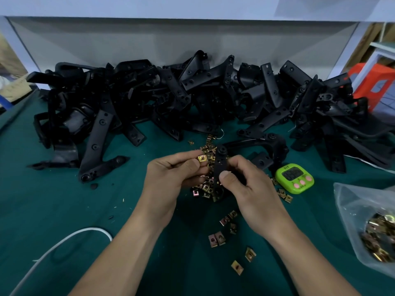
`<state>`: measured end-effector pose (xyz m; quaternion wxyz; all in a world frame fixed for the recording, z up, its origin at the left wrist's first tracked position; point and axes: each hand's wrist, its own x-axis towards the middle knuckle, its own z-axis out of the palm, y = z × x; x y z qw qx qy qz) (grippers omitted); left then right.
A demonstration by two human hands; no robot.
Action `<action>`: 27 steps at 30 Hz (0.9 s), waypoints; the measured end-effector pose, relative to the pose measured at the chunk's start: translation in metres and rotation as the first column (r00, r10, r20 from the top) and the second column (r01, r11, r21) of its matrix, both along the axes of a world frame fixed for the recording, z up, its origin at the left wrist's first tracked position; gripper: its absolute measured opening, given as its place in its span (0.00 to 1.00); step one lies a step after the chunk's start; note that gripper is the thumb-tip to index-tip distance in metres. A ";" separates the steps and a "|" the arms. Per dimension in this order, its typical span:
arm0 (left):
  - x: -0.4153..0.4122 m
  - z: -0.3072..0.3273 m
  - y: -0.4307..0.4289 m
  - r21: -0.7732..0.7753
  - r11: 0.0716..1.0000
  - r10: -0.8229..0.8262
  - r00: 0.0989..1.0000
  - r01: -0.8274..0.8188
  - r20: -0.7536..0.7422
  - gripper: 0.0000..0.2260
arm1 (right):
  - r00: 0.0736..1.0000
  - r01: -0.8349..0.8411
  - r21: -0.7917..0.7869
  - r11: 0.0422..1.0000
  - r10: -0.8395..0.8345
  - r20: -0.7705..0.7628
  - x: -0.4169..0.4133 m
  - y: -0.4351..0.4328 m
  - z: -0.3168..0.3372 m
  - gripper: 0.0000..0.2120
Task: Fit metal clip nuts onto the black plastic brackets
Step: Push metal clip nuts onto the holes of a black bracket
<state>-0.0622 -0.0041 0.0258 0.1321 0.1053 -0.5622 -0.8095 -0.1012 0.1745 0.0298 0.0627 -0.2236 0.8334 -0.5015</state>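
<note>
My left hand point(171, 174) pinches a brass-coloured metal clip nut point(202, 158) between thumb and fingers, just left of a black plastic bracket point(220, 161). My right hand point(245, 184) grips that bracket by its lower part and holds it upright over the green mat. The clip nut sits close to the bracket's left edge; whether they touch I cannot tell. Under and behind both hands lies a heap of loose clip nuts point(208, 184). More clip nuts point(218, 239) are scattered nearer to me.
A large pile of black brackets point(171, 92) runs across the back of the green mat point(64, 210). A green timer point(294, 178) stands right of my hands. A plastic bag of clip nuts point(378, 233) lies at the right edge. A white cable point(64, 240) curves at the lower left.
</note>
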 end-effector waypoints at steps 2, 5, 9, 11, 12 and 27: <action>0.000 -0.001 0.000 0.000 1.000 -0.003 1.000 0.003 0.014 0.09 | 1.000 -0.011 -0.009 1.000 0.011 -0.009 -0.001 0.000 -0.001 0.12; -0.001 -0.001 -0.001 -0.003 1.000 -0.011 1.000 0.011 0.017 0.08 | 1.000 -0.014 -0.006 1.000 0.014 -0.017 -0.002 0.001 -0.002 0.12; -0.001 -0.001 0.000 -0.026 0.999 -0.033 0.999 0.034 0.015 0.08 | 0.999 -0.007 0.023 1.000 0.008 -0.054 -0.002 0.001 -0.002 0.11; 0.000 -0.001 0.001 -0.047 0.998 -0.041 0.999 0.041 0.009 0.08 | 0.998 -0.010 0.031 0.999 0.012 -0.066 -0.002 0.000 -0.001 0.11; 0.000 -0.001 0.001 -0.059 0.997 -0.043 0.999 0.043 0.003 0.08 | 0.997 -0.013 0.034 0.999 0.016 -0.072 -0.002 0.000 -0.001 0.11; 0.001 -0.003 0.001 -0.036 0.999 -0.037 0.999 0.037 0.014 0.09 | 0.989 0.001 0.105 0.995 0.015 -0.146 -0.005 0.003 -0.007 0.04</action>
